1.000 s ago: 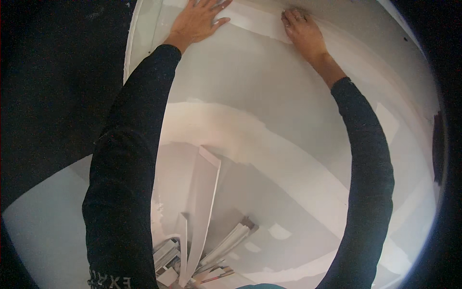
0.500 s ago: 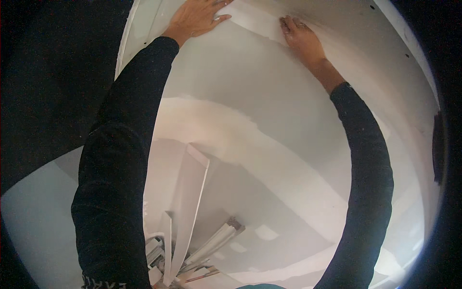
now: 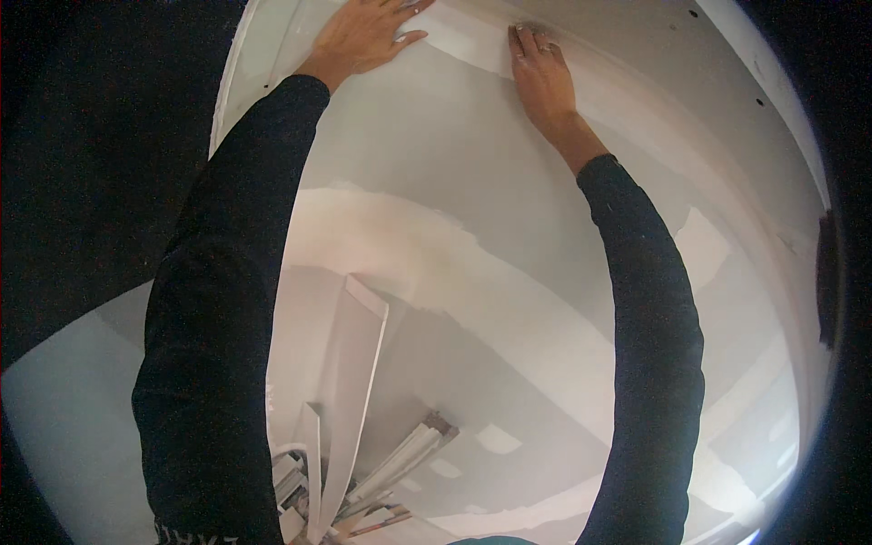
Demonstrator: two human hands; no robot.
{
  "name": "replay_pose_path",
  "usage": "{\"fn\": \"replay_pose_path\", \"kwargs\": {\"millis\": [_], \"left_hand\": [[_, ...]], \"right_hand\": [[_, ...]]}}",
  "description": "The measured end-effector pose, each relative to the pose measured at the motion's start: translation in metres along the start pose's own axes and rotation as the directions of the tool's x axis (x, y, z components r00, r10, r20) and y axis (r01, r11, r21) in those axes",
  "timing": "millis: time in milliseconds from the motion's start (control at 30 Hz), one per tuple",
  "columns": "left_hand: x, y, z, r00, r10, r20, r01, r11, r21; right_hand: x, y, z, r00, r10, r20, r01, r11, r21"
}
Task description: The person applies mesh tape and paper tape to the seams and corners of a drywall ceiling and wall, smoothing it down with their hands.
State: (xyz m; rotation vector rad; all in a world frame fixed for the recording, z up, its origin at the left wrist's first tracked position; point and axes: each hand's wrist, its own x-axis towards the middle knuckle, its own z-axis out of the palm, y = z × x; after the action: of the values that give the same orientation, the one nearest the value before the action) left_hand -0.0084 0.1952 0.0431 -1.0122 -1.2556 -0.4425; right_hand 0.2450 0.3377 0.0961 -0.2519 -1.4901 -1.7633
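High on a grey plasterboard wall [image 3: 436,127], my left hand [image 3: 363,38] lies flat with its fingers spread; the fingertips run past the top edge of the view. To its right, my right hand [image 3: 545,80] presses against the pale filled strip [image 3: 468,38] where the wall meets the upper surface. Its fingers are bent and close together, and whatever is under them cannot be made out. Both arms reach up in dark sleeves. Between them a wide, uneven whitish band of filler [image 3: 391,222] crosses the board.
Long white board offcuts [image 3: 359,391] stand at the lower left beside my left sleeve. A bundle of pale strips [image 3: 404,459] leans next to them. Small filler patches [image 3: 498,440] dot the wall. The upper surface [image 3: 672,73] has dark screw spots near its right edge.
My right hand and forearm have moved left along the filled strip, closer to my left hand. My left hand stays on the wall; the view has shifted slightly.
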Motion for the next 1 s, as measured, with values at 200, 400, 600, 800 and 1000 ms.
{"fn": "replay_pose_path", "kwargs": {"millis": [200, 400, 600, 800, 1000], "left_hand": [[0.0, 0.001, 0.005, 1.0, -0.001, -0.02, 0.001, 1.0, -0.006], [-0.001, 0.004, 0.001, 1.0, -0.014, 0.018, 0.014, 1.0, -0.01], [0.001, 0.003, 0.001, 1.0, -0.011, 0.001, 0.011, 0.998, -0.064], [0.002, 0.003, 0.002, 0.999, -0.026, 0.025, 0.027, 0.998, -0.054], [0.002, 0.002, 0.004, 0.999, -0.033, 0.016, 0.034, 0.998, -0.044]], "right_hand": [[0.011, -0.017, 0.005, 0.992, 0.069, 0.11, -0.069, 0.998, -0.006], [0.013, -0.03, 0.01, 0.999, 0.018, 0.047, -0.019, 1.0, 0.021], [0.031, -0.035, 0.019, 0.997, 0.017, -0.072, 0.001, 0.968, 0.251], [0.035, -0.048, 0.02, 0.989, 0.127, -0.071, -0.089, 0.912, 0.399], [0.041, -0.055, 0.028, 0.969, 0.219, -0.112, -0.121, 0.819, 0.561]]}}
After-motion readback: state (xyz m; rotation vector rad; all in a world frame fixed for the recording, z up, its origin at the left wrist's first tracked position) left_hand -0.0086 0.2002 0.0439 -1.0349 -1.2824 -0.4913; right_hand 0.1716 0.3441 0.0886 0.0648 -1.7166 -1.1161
